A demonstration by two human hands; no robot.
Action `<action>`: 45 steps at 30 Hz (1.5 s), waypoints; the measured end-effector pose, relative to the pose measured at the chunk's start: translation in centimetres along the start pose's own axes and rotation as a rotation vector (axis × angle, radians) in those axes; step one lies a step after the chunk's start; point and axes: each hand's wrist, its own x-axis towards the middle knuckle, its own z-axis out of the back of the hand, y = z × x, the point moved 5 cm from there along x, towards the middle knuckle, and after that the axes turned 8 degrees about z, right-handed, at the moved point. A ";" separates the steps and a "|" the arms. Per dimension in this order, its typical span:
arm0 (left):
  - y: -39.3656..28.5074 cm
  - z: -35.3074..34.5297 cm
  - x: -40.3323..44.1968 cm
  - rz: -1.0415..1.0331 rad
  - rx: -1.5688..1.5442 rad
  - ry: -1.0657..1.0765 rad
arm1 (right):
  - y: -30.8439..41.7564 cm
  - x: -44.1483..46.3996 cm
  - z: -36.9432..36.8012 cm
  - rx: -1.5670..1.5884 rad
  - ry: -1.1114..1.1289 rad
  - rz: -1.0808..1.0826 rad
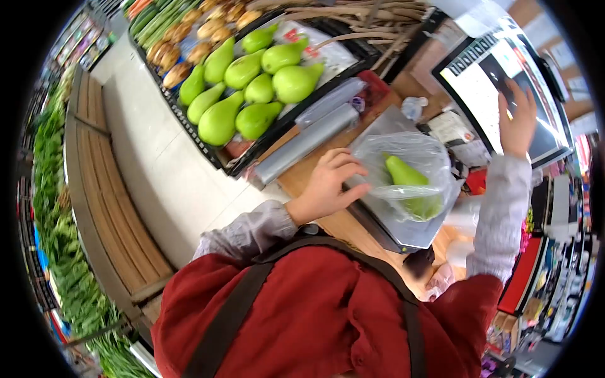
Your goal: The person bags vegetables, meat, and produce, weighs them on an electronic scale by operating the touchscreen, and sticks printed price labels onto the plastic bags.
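A light green bottle gourd lies inside a clear plastic bag on the metal plate of a scale. My left hand hovers at the left side of the bag, fingers curled loosely and apart, holding nothing. Over a lit screen at the upper right is my right hand. Its fingers are spread and empty, at or just above the glass; whether a fingertip touches it I cannot tell.
A black crate of bottle gourds stands at the upper left, with onions behind it. Plastic bag rolls lie between crate and scale. A wooden-slatted ledge and leafy greens line the left side.
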 end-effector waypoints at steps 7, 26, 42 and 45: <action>-0.2 -0.1 0.2 -0.084 -0.016 0.005 | -1.5 -18.5 3.1 0.532 0.226 -0.673; -3.5 -6.7 3.5 -0.338 0.076 0.280 | 19.2 -42.7 7.2 0.393 0.478 -1.328; -3.0 -10.4 4.2 -0.149 0.100 0.323 | 21.0 -39.3 4.1 0.082 0.431 -1.121; -2.4 -9.3 3.5 0.006 -0.098 0.385 | 21.4 -39.9 3.5 0.122 0.434 -1.137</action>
